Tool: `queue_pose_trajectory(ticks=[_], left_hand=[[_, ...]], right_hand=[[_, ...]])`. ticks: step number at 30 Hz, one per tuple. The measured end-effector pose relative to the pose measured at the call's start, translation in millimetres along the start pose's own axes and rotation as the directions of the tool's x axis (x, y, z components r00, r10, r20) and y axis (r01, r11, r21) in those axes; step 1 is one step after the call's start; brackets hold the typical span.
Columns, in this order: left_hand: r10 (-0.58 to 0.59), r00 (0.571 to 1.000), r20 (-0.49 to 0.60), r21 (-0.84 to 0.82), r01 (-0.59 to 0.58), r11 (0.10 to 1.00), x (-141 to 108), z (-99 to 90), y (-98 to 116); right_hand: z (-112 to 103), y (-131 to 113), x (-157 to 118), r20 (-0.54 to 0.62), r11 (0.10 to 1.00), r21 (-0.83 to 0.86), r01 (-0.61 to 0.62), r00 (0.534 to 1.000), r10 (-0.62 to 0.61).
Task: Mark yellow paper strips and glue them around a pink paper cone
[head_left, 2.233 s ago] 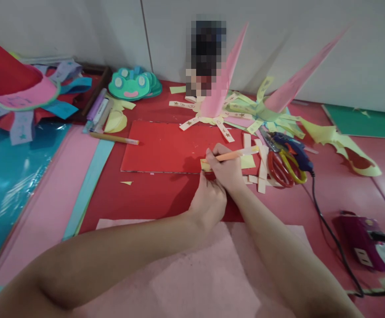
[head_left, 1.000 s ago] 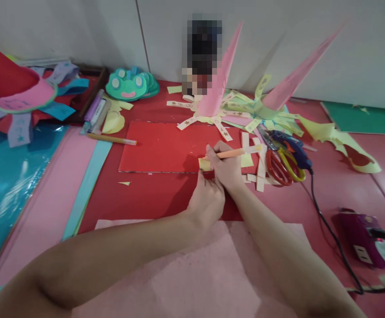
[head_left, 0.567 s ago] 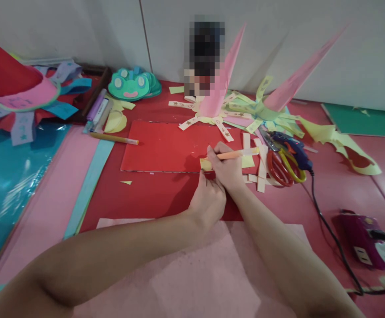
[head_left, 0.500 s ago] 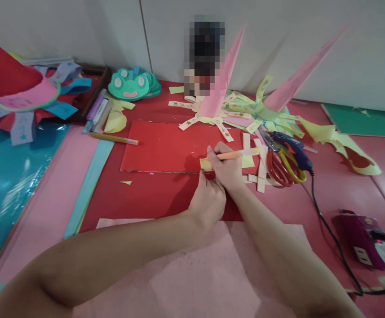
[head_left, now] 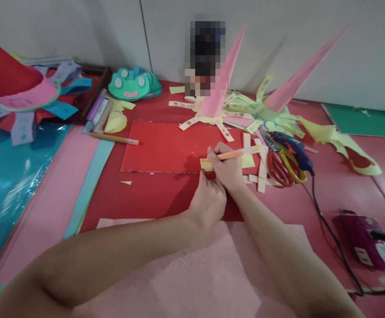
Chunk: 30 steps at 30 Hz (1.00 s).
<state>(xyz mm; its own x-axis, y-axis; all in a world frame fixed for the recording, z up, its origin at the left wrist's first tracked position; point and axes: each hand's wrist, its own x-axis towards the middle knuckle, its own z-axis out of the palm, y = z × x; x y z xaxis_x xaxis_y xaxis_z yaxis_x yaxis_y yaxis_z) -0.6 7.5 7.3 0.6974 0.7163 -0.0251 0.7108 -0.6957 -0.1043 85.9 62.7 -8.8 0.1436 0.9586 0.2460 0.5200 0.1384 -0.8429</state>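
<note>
An orange pen (head_left: 239, 153) is gripped in my right hand (head_left: 228, 171), its barrel slanting up to the right. That hand rests over a pale yellow paper strip (head_left: 248, 162), which lies on a red rectangular board (head_left: 162, 148); the pen tip is hidden by my fingers. My left hand (head_left: 209, 198) is closed just below, its thumb at the strip's lower left edge and its other fingers curled. Loose cream strips (head_left: 262, 170) lie right of the board. Beyond it stand two pink paper cones (head_left: 220, 86) with strips fanned around their bases.
Scissors (head_left: 280, 170) and a blue glue gun (head_left: 288, 143) lie on the right, with a cord near a purple power box (head_left: 366, 240). Green frog cutouts (head_left: 131, 86), markers (head_left: 98, 110) and a yellow pen (head_left: 115, 138) are on the left. A red cone hat (head_left: 10, 70) stands far left.
</note>
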Motion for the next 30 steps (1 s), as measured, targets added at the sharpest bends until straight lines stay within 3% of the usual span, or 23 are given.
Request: queue_pose_trajectory(ticks=[8, 12, 18, 30], left_hand=[[-0.005, 1.000, 0.002, -0.004, 0.005, 1.000, 0.5, 0.4, -0.5], [-0.001, 1.000, 0.009, -0.004, 0.001, 1.000, 0.6, 0.8, -0.7], [-0.005, 0.999, 0.034, 0.002, 0.005, 1.000, 0.4, 0.6, 0.2], [-0.001, 0.998, 0.055, -0.002, 0.001, 1.000, 1.2, -1.5, -0.2]], right_hand=[[0.8, 1.7, 0.2, 0.012, 1.000, -0.004, 0.001, 1.000, -0.001], [0.4, -0.1, 0.1, -0.013, 0.999, -0.047, 0.025, 1.000, -0.026], [-0.2, -1.6, 0.1, -0.086, 0.999, -0.036, -0.039, 0.996, 0.036], [-1.3, -2.0, 0.2, -0.036, 0.998, -0.057, -0.034, 0.999, 0.032]])
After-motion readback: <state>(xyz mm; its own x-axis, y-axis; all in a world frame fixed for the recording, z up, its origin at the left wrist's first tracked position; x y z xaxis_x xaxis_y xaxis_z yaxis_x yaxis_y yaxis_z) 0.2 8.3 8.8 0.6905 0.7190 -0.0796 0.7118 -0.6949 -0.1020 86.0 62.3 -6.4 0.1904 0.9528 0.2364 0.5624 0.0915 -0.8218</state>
